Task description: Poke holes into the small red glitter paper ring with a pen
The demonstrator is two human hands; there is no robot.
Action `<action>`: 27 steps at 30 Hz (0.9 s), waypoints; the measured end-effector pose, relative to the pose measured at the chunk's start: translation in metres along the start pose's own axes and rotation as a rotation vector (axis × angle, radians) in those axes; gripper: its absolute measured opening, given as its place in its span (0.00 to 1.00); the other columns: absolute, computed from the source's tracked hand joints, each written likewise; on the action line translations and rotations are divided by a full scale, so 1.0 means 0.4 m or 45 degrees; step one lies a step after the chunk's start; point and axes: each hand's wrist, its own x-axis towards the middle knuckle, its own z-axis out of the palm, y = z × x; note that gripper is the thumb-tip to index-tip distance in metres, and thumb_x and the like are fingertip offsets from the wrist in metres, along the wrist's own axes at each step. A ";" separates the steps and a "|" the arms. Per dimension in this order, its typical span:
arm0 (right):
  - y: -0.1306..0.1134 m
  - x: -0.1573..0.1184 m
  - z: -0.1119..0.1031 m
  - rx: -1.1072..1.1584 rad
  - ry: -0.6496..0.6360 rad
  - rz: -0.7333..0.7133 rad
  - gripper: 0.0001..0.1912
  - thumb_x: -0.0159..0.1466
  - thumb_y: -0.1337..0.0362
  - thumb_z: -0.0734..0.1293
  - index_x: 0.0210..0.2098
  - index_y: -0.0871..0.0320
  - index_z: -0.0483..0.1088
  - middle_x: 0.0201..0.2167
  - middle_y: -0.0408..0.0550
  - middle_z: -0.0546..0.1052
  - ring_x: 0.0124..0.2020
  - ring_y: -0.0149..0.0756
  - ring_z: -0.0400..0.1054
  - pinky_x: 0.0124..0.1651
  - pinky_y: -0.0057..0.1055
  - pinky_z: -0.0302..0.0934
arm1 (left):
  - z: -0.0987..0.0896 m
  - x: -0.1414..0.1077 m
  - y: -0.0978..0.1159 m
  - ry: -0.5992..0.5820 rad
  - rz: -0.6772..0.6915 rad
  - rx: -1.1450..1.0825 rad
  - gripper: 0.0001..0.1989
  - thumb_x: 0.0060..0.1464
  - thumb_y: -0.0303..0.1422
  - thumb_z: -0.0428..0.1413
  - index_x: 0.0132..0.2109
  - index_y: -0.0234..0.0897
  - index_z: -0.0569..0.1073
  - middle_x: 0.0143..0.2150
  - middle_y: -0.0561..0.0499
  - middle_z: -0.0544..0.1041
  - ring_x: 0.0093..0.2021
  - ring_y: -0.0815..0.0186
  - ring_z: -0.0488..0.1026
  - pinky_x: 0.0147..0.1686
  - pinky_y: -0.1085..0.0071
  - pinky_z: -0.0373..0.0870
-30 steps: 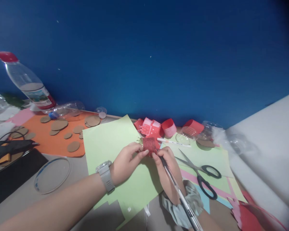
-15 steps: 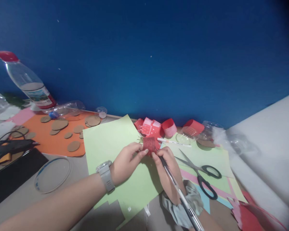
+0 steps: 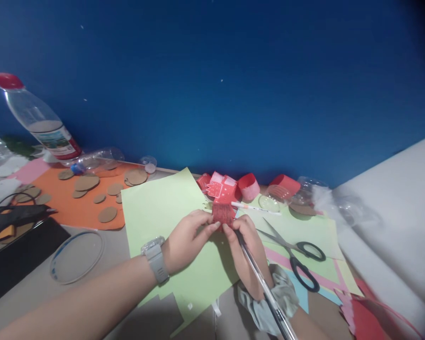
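Observation:
A small dark red ribbed roll (image 3: 222, 214) is held upright between both hands above a light green paper sheet (image 3: 159, 208). My left hand (image 3: 189, 238), with a grey watch at its wrist, pinches the roll's left side between thumb and fingers. On the right side, my right hand (image 3: 248, 252) grips the roll with its fingertips. A clear pen (image 3: 265, 285) also lies in that hand, pointing down to the right. Just behind the roll are red and pink patterned paper pieces (image 3: 221, 188) and a white marker (image 3: 255, 208).
Open black-handled scissors (image 3: 293, 250) lie on coloured papers at right. Cardboard discs (image 3: 87, 182) rest on orange paper (image 3: 63, 208). A bottle (image 3: 49, 127), glue gun (image 3: 16, 215) and clear ring (image 3: 53, 264) are at left; a blue wall (image 3: 212, 85) rises behind.
The red roll has shifted very slightly to the right, with both hands still on it. The view has moved a little; nothing else visibly differs.

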 end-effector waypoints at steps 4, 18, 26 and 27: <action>0.001 0.001 -0.001 0.021 -0.014 0.006 0.13 0.66 0.60 0.59 0.26 0.56 0.60 0.29 0.43 0.62 0.32 0.34 0.59 0.36 0.32 0.55 | 0.001 0.000 -0.002 -0.003 -0.002 -0.003 0.13 0.63 0.36 0.46 0.38 0.34 0.73 0.36 0.49 0.74 0.37 0.65 0.69 0.40 0.70 0.64; 0.003 -0.003 -0.006 0.066 -0.057 0.034 0.14 0.67 0.59 0.58 0.25 0.56 0.59 0.29 0.42 0.61 0.31 0.32 0.58 0.36 0.30 0.52 | 0.000 0.003 -0.006 -0.039 -0.013 -0.033 0.15 0.64 0.38 0.45 0.33 0.34 0.68 0.32 0.51 0.71 0.34 0.67 0.66 0.37 0.72 0.62; 0.005 0.000 -0.006 0.121 -0.069 0.073 0.17 0.67 0.58 0.58 0.23 0.56 0.55 0.27 0.40 0.59 0.30 0.32 0.56 0.35 0.30 0.51 | -0.003 0.007 -0.014 -0.086 -0.041 -0.075 0.17 0.64 0.40 0.44 0.31 0.35 0.64 0.30 0.52 0.68 0.32 0.68 0.65 0.34 0.71 0.60; 0.006 0.000 -0.006 0.131 -0.072 0.070 0.17 0.67 0.58 0.58 0.23 0.56 0.55 0.27 0.40 0.59 0.30 0.32 0.56 0.35 0.30 0.51 | -0.004 0.007 -0.014 -0.092 -0.047 -0.083 0.17 0.63 0.40 0.44 0.30 0.35 0.64 0.30 0.52 0.68 0.32 0.68 0.64 0.34 0.72 0.60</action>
